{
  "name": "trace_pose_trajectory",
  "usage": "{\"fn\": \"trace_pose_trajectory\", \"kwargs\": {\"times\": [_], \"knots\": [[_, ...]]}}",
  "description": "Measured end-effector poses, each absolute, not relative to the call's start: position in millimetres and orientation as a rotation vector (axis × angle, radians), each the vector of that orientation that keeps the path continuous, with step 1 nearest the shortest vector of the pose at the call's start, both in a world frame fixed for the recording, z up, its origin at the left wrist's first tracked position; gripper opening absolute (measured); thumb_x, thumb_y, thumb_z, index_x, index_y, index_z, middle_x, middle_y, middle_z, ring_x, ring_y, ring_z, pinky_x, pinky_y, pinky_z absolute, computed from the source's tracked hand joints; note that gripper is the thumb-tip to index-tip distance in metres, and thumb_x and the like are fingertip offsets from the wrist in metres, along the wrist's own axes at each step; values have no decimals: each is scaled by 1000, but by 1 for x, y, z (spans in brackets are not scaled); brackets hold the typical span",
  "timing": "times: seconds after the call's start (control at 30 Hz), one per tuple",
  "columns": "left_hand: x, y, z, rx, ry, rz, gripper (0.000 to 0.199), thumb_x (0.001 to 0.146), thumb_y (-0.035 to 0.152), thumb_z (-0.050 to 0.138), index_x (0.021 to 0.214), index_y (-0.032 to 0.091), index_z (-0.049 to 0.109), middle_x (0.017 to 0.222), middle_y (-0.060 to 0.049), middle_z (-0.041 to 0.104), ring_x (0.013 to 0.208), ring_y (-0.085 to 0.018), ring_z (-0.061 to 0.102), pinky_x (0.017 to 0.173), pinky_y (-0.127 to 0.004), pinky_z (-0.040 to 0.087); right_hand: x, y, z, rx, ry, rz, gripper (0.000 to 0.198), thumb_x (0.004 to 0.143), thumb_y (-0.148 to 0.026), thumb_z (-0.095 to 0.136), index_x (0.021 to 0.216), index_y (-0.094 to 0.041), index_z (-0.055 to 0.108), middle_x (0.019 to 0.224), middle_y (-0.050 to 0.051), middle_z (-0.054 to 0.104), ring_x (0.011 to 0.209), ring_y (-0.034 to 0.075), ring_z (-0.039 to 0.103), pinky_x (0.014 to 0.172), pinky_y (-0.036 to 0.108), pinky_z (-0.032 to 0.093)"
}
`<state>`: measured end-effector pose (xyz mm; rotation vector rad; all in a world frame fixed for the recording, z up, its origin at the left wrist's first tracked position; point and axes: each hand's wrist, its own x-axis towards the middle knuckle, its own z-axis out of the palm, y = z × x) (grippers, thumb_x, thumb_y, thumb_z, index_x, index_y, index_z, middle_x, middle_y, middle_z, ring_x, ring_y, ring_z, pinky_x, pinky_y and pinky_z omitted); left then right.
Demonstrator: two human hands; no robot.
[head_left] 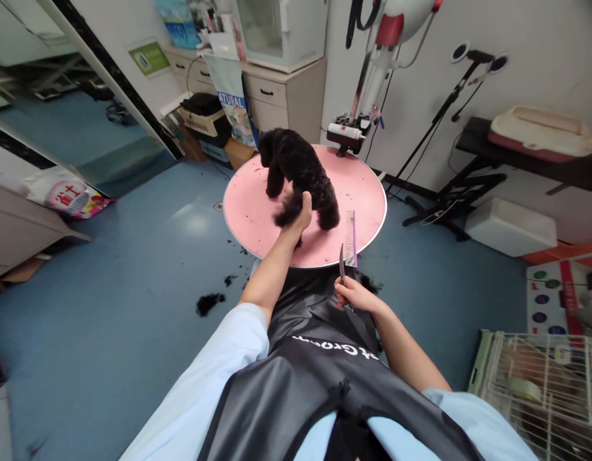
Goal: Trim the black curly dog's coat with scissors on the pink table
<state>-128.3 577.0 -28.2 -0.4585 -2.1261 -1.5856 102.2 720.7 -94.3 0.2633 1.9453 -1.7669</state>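
Observation:
A small black curly-coated dog [303, 160] stands on a round pink grooming table [368, 186], its head toward the far left. My left hand [302, 214] reaches to the dog's near side and is closed around one of its legs, which is lifted and blurred; some fingers are hidden by fur. Low in front of the table's near edge, my right hand [354, 294] grips a pair of scissors [343, 264], blades pointing up and away from me. A metal comb with a purple spine [351, 237] lies on the tabletop just beyond the scissors.
Black fur clippings [210, 303] are scattered on the blue floor. A white bottle [346, 131] rests in a dark holder at the table's back edge, beside a dryer stand [373, 83]. Drawers [267, 91] stand behind; a wire cage [541, 384] is at right.

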Motion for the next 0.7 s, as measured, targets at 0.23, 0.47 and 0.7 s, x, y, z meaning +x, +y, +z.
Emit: {"fn": "trace_pose_trajectory", "kwargs": {"times": [0.23, 0.47, 0.7], "knots": [[-163, 564, -6, -381, -2084, -1858, 47, 90, 54, 42, 118, 18, 50, 132, -10, 52, 132, -20, 41, 120, -36, 23, 91, 729, -79, -161, 1436, -1742, 60, 65, -31, 82, 114, -14, 52, 100, 10, 69, 83, 16, 69, 75, 27, 52], [-162, 552, 5, -308, -2202, -1799, 50, 90, 59, 39, 118, 20, 54, 132, -3, 55, 132, -18, 41, 120, -41, 27, 38, 732, -68, -220, 1448, -1718, 62, 63, -30, 84, 116, -13, 56, 98, 10, 71, 81, 16, 70, 71, 25, 55], [-181, 559, -9, -275, -2178, -1833, 51, 87, 56, 47, 114, 14, 59, 118, -8, 64, 134, -23, 43, 118, -47, 29, -14, 746, -62, -107, 1536, -1705, 55, 60, -22, 83, 110, -12, 62, 95, 10, 73, 75, 18, 70, 67, 25, 56]]}}
